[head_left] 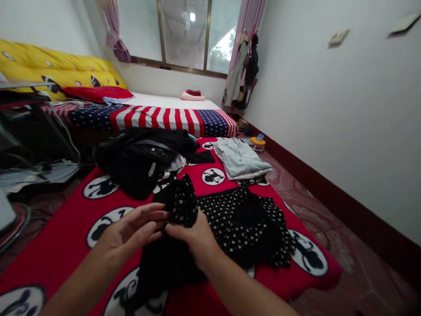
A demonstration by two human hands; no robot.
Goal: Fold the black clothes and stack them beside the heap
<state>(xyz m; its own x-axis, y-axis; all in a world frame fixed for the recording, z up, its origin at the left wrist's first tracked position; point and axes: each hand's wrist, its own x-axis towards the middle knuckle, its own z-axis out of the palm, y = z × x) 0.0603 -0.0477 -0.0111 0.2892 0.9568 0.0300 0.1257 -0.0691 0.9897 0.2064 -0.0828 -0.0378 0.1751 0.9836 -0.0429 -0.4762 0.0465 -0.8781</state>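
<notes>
1. While the left hand lies open-fingered against the black dotted garment, the right hand pinches a raised fold, lifting it clear to handle.
2. That garment sprawls near-centre on the red blanket.
3. Farther off sit a dark clothes heap left and a folded grey shirt right, kept apart.
</notes>
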